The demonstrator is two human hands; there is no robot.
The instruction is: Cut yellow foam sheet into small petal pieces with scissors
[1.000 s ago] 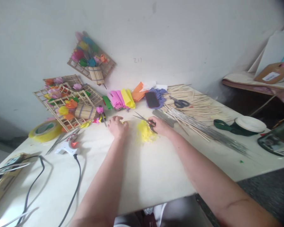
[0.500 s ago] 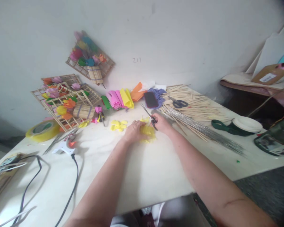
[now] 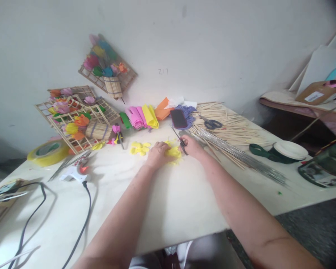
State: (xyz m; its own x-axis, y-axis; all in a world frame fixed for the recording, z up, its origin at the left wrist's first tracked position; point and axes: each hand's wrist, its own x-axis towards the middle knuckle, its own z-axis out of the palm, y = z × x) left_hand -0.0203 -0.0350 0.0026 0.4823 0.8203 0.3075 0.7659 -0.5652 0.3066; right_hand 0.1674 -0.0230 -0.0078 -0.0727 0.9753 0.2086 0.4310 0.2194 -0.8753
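Note:
My right hand (image 3: 190,147) is closed around a pair of dark-handled scissors (image 3: 182,141), whose blades point up and to the left, away from me. Just left of it, my left hand (image 3: 157,155) has its fingers curled onto yellow crepe paper (image 3: 173,152) low over the table; the fingertips are partly hidden. Small yellow scraps lie around that paper. Left of my left hand, a small heap of rounded yellow paper petals (image 3: 140,148) rests on the white table (image 3: 182,209).
Behind my hands lie crepe paper rolls (image 3: 136,117) and a phone (image 3: 179,118). Bamboo sticks (image 3: 235,119), a second pair of scissors (image 3: 211,123) and metal wires (image 3: 240,158) spread right. Leftward are flower-decorated stick frames (image 3: 81,119), a tape roll (image 3: 48,152) and a corded glue gun (image 3: 75,173).
The yellow paper under my left fingers, blurred before, has shifted slightly up and now shows more sharply. My right hand keeps the scissors in nearly the same place. The view has tilted slightly.

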